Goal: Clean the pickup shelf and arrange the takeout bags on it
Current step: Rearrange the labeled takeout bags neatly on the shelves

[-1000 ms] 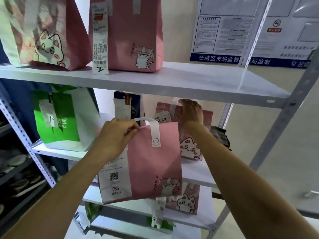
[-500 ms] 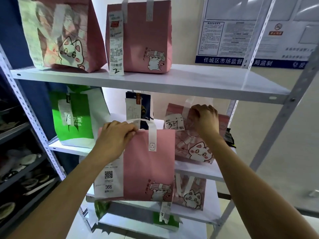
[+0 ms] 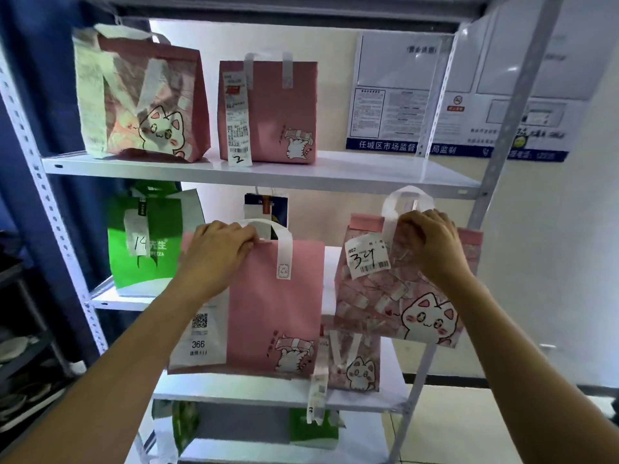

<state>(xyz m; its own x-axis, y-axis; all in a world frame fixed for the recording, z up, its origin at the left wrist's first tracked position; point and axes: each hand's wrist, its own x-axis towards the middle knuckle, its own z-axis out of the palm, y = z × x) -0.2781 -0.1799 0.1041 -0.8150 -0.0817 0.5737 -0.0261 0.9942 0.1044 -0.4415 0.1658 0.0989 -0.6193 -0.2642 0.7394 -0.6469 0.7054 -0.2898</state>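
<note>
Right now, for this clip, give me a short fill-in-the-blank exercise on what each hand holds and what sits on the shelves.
1. The left hand grips the plain pink bag whose receipt reads ___.
2. The right hand grips the patterned cat bag tagged ___.
3. The top shelf carries ___ bags.
4. The green bag bears the handwritten number ___.

Missing words: 366; 34; two; 14

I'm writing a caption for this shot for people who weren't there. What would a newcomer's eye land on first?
First, the two bags held up in front of the middle shelf: the left hand grips the top of a plain pink bag with slip 366, and the right hand grips a cat-print bag marked 34. Next, two more pink bags stand on the top shelf, toward its left, one tagged 2, and a green bag sits at middle left.
</note>
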